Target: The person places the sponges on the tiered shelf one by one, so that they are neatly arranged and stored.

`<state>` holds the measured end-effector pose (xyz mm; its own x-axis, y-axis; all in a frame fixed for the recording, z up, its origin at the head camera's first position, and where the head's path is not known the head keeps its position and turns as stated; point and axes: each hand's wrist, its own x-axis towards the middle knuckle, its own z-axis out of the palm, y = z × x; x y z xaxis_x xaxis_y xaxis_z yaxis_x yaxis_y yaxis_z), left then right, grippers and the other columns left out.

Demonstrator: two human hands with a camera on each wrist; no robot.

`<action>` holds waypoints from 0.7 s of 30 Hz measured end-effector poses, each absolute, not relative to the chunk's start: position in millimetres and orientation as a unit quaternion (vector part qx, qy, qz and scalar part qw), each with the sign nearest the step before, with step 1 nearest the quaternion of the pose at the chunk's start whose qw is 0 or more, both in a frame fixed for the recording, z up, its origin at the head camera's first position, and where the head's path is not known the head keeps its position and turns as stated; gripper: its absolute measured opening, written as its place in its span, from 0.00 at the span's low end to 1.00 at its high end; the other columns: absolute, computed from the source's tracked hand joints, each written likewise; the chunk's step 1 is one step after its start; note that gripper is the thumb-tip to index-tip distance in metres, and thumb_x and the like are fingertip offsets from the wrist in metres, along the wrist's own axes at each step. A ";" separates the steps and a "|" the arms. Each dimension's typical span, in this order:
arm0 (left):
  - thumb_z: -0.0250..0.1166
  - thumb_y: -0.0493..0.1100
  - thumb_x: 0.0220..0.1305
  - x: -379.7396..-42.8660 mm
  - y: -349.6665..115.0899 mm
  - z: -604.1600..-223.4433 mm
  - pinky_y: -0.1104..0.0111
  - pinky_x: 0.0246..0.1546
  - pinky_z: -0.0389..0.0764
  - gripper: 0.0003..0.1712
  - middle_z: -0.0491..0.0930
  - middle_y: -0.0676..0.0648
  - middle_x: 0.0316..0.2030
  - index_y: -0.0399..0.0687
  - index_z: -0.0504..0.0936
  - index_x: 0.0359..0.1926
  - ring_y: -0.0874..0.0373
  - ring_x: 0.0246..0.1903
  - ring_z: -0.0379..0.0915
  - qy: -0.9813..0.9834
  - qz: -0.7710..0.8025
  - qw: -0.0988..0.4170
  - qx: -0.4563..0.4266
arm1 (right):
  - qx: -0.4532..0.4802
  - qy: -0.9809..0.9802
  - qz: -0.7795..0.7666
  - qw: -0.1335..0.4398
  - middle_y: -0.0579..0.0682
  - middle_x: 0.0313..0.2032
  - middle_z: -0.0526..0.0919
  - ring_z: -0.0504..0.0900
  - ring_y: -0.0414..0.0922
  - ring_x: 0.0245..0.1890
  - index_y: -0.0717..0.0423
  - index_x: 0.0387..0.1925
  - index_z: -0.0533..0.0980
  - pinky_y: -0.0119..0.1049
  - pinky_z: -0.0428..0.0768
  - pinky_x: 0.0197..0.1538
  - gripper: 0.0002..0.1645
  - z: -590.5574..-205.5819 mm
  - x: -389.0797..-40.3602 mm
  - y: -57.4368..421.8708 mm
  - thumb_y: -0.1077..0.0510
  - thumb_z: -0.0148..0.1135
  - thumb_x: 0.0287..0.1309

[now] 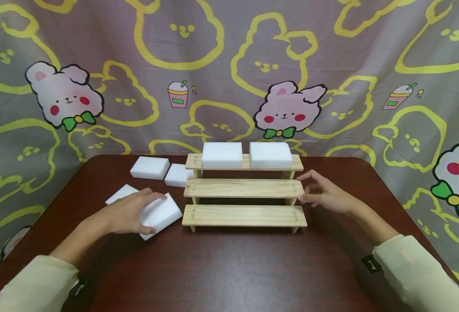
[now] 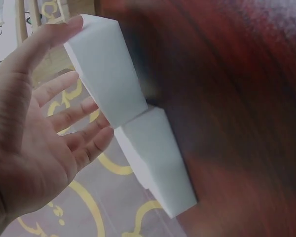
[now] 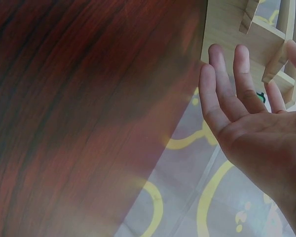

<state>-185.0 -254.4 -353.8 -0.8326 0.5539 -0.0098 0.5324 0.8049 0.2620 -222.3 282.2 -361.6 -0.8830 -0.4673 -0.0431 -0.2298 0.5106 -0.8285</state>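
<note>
On the left, my left hand (image 1: 129, 213) spans a white foam block (image 1: 162, 216), its thumb on the near edge and its fingers along the far side. The left wrist view shows the thumb pressed at one end of this block (image 2: 106, 69), with a second white block (image 2: 155, 158) right behind it. To the right, my right hand (image 1: 327, 195) is at the end of a three-step wooden shelf (image 1: 244, 215), fingertips right at the middle step's edge. Its fingers look loosely extended in the right wrist view, beside the shelf's underside (image 3: 227, 29).
Two white blocks (image 1: 222, 155) stand side by side on the top step. Left of the shelf lie two more blocks (image 1: 150, 167), one partly behind the steps. Another block (image 1: 122, 193) shows behind my left hand. A patterned curtain (image 1: 221, 86) hangs behind the dark wooden table (image 1: 229, 268).
</note>
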 end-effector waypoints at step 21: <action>0.84 0.47 0.46 -184.7 -264.3 -326.7 0.56 0.39 0.79 0.45 0.76 0.35 0.55 0.41 0.77 0.65 0.45 0.46 0.73 0.943 0.185 -0.022 0.277 | -0.200 0.858 -0.454 0.133 0.58 0.36 0.82 0.84 0.58 0.42 0.62 0.65 0.62 0.47 0.82 0.41 0.31 -361.9 -222.5 282.0 0.61 0.66 0.68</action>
<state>-184.7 -264.3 -326.7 -0.8452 0.5145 0.1445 0.5310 0.7780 0.3358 -222.5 282.0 -361.9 -0.8842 -0.4647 -0.0471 -0.2228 0.5082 -0.8319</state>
